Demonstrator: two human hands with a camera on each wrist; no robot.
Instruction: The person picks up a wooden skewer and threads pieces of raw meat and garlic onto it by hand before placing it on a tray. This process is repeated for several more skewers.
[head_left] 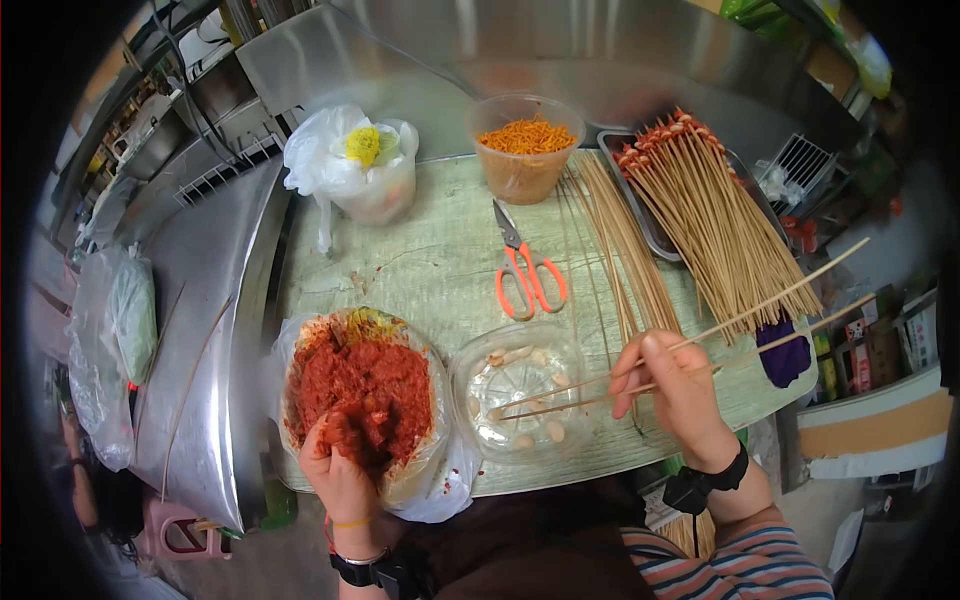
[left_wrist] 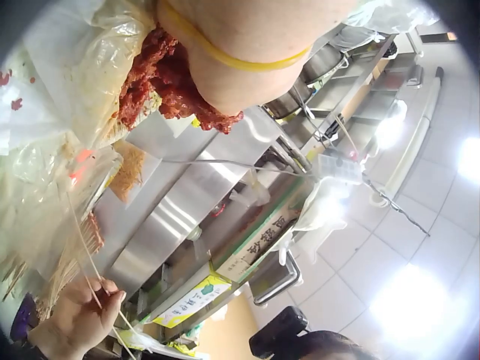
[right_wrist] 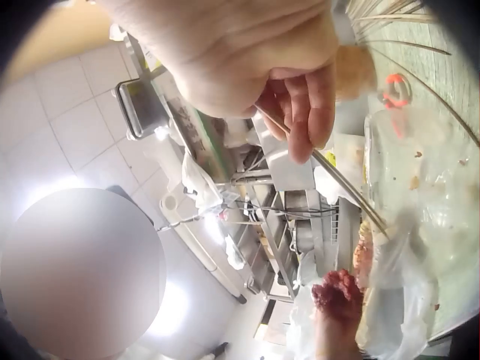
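In the head view my left hand [head_left: 340, 465] is at the plastic-lined bowl [head_left: 440, 400], its fingers coated in a coarse red chili-like mixture [head_left: 350, 370] and curled into it. A clump of it shows over those fingers in the right wrist view. My right hand [head_left: 675, 390] pinches bamboo skewers [head_left: 780, 297] between thumb and fingers; two long ones show in the head view. Their thin ends point left, over a clear plastic tub [head_left: 478, 445]. Several small pale pieces [head_left: 555, 430] lie in that tub.
Orange-handled scissors [head_left: 532, 290] lie mid-table. Behind them stand a tub of orange shreds [head_left: 525, 137] and a bagged white tub [head_left: 385, 195]. Loose bare skewers [head_left: 630, 240] lie beside a dark tray [head_left: 655, 232] heaped with loaded skewers [head_left: 710, 230]. A steel counter [head_left: 200, 370] adjoins on the left.
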